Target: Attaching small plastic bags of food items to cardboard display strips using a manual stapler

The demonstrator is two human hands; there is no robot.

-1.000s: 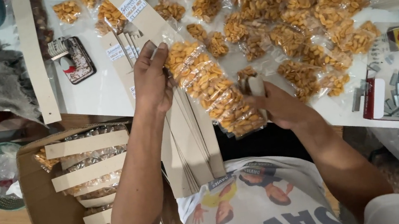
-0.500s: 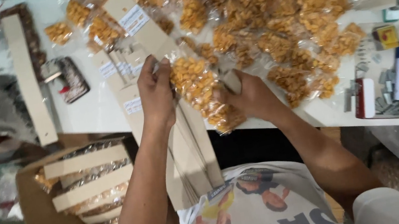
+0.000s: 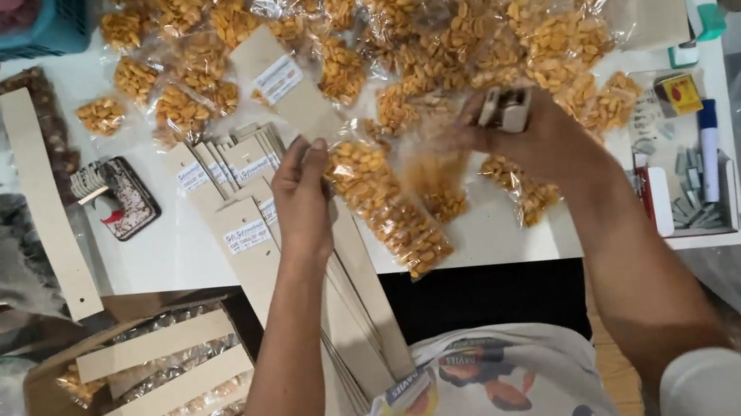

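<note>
Item one: my left hand [image 3: 304,200], clenched on a long clear plastic bag of orange snack pieces [image 3: 387,205] with a tan cardboard header strip [image 3: 286,88]; the bag lies slantwise on the white table [image 3: 153,260], over a fan of like cardboard strips [image 3: 236,194]. Item two: my right hand [image 3: 536,139], grasping a small metal stapler [image 3: 504,108], I think, though blur hides detail. Item three: heaped snack bags [image 3: 461,28] beyond. Item four: brown carton of finished packs [image 3: 164,395], lower left.
</note>
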